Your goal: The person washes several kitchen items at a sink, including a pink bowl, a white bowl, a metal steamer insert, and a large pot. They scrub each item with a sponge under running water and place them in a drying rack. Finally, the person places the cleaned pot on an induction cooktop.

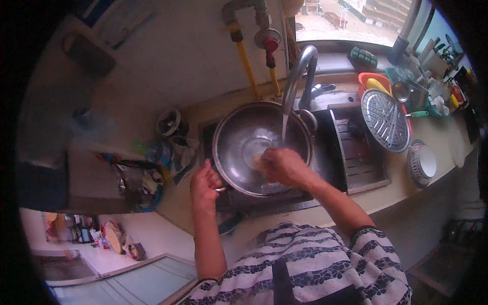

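Note:
A wide, round metal pan (pixel 236 133) with a loop handle (pixel 308 121) on its far right side sits over the sink. My left hand (pixel 206 186) grips a handle at the near left rim, which my fingers mostly cover. Inside the bowl, my right hand (pixel 286 166) holds a small pale scrubber or cloth (pixel 259 161) against the pan's inner surface. The scrubber's exact kind is hidden by my fingers. Water (pixel 284 127) runs from the curved metal faucet (pixel 305 63) into the pan, just beyond my right hand.
Right of the pan lies a slatted drainer (pixel 347 152). Farther right, a perforated steamer plate (pixel 385 120) leans against an orange basket (pixel 368 78), near a white bowl (pixel 424 164). Bags and packets (pixel 141 179) crowd the left counter. Yellow gas pipes (pixel 246 63) run down the wall.

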### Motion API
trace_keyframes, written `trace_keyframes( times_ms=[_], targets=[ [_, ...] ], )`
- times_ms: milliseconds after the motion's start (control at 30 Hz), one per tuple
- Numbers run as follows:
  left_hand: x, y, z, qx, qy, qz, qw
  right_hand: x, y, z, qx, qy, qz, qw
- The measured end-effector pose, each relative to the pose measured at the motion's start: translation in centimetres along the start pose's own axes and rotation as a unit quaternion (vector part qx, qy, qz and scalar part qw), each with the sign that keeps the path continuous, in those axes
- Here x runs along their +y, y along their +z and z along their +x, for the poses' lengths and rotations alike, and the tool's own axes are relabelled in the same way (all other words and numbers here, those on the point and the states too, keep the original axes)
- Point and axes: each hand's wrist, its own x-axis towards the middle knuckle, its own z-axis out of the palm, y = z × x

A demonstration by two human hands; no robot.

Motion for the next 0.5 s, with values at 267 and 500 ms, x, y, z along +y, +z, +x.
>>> trace_keyframes(
  times_ms=[267, 500],
  targets=[
    [-5.9, 1.3, 3.0, -0.053, -0.159, -0.038, 0.985, 4.6, -3.3, -5.9, 0.089, 0.113, -0.098, 0.985],
    [-10.1, 0.6, 4.5, -0.064, -0.095, 0.010, 0.993, 7.6, -1.2, -6.7, 0.003, 0.121, -0.134, 0.984]
  ],
)
